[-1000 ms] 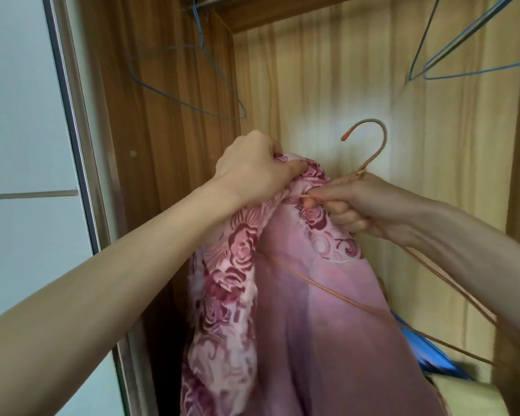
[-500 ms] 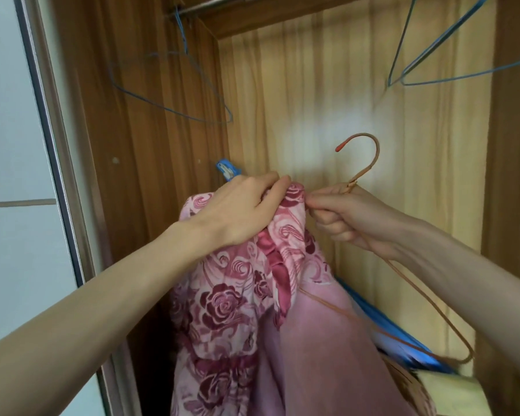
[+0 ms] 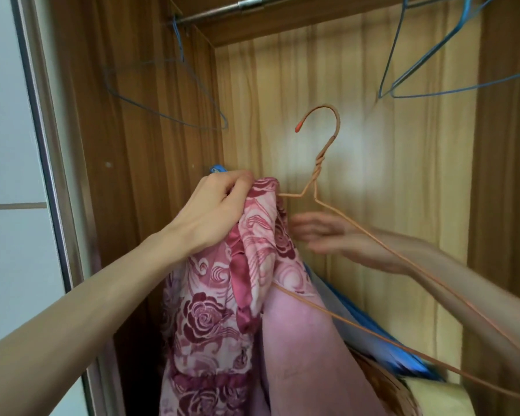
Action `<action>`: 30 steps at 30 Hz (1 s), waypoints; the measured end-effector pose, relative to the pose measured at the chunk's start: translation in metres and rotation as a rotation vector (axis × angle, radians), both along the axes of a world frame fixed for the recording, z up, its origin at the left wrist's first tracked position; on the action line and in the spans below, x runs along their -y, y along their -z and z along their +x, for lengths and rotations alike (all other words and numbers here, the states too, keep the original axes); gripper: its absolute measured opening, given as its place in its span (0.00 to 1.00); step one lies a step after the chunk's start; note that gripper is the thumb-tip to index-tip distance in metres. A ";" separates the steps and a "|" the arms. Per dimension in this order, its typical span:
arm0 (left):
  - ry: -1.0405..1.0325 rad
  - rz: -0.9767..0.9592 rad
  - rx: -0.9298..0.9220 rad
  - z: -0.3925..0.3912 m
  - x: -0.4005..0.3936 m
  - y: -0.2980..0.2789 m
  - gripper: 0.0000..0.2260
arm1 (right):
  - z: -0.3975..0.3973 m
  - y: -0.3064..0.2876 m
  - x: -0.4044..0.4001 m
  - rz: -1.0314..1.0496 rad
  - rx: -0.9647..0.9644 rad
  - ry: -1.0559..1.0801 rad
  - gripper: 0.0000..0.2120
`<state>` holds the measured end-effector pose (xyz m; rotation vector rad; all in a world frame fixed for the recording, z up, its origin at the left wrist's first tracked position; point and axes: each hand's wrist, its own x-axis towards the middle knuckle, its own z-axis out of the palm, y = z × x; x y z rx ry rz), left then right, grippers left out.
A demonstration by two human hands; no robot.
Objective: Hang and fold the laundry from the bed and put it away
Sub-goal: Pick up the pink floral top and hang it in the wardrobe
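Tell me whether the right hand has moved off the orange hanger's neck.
Yes. The right hand let go and dropped below the orange hanger neck, fingers now loosely open.

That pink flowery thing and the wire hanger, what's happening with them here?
A person stands at an open wardrobe, fitting a pink floral garment onto an orange wire hanger. The left hand grips the bunched fabric at the top, over one end of the hanger. The right hand is blurred, fingers spread, beside the garment and behind the hanger's other arm. The hanger's hook is not yet on the metal rail, where blue wire hangers hang bare.
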<state>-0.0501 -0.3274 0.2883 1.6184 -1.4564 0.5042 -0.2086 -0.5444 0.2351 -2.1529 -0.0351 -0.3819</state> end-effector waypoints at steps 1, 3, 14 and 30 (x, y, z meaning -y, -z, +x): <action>0.015 -0.002 -0.011 -0.001 0.001 -0.003 0.20 | 0.007 0.009 -0.005 -0.030 -0.032 -0.010 0.29; 0.032 -0.010 -0.018 -0.005 0.005 -0.008 0.19 | 0.021 0.028 -0.012 -0.079 -0.043 -0.025 0.30; 0.049 -0.026 -0.017 0.001 0.008 -0.016 0.17 | 0.026 0.077 0.029 -0.299 -0.038 0.165 0.10; -0.338 0.029 0.339 0.026 0.017 -0.001 0.33 | -0.096 -0.058 0.065 -1.144 0.146 0.871 0.37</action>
